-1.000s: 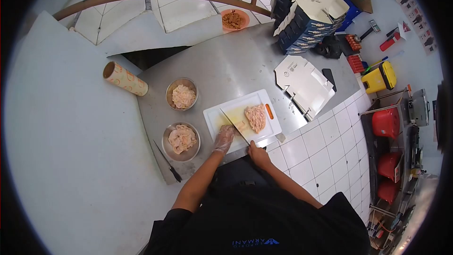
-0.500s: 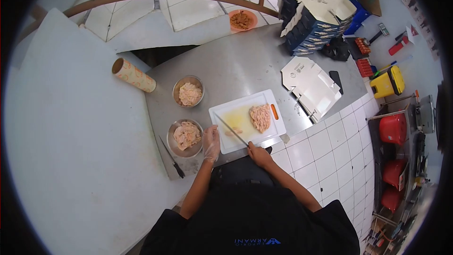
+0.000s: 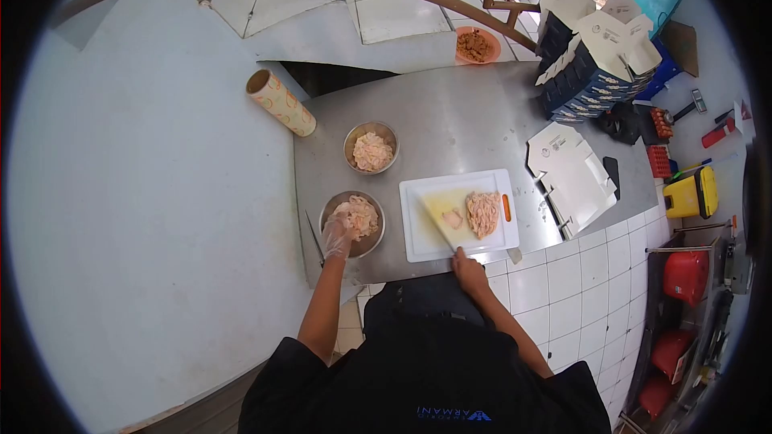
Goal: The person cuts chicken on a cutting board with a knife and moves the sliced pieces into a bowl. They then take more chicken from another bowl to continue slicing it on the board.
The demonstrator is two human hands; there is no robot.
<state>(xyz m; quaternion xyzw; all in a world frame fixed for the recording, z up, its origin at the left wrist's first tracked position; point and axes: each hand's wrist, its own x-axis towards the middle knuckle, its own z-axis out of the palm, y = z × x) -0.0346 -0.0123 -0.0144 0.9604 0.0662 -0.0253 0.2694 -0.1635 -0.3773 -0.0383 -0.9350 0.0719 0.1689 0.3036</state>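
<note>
My left hand [image 3: 338, 235], in a clear plastic glove, reaches into the nearer steel bowl [image 3: 375, 243] and touches the raw chicken pieces [image 3: 362, 213] there; its fingertips are hidden among the meat. My right hand [image 3: 471, 272] is closed round the handle of a knife [image 3: 441, 226], whose blade slants across the white cutting board [image 3: 418, 247]. On the board, a small piece of chicken [image 3: 453, 219] lies right of the blade. Farther right sits a heap of cut chicken [image 3: 483, 214].
Another bowl of chicken [image 3: 371, 151] stands behind. A second knife [image 3: 313, 235] lies left of the near bowl. Beyond are a patterned roll [image 3: 281, 103], an orange bowl of brown food [image 3: 476, 46], a flat white box [image 3: 571, 177], a phone [image 3: 612, 175] and stacked boxes [image 3: 599, 72].
My left hand has moved from beside the board into the nearer bowl. The knife is still in my right hand, its blade angled differently on the board. The whole view has shifted.
</note>
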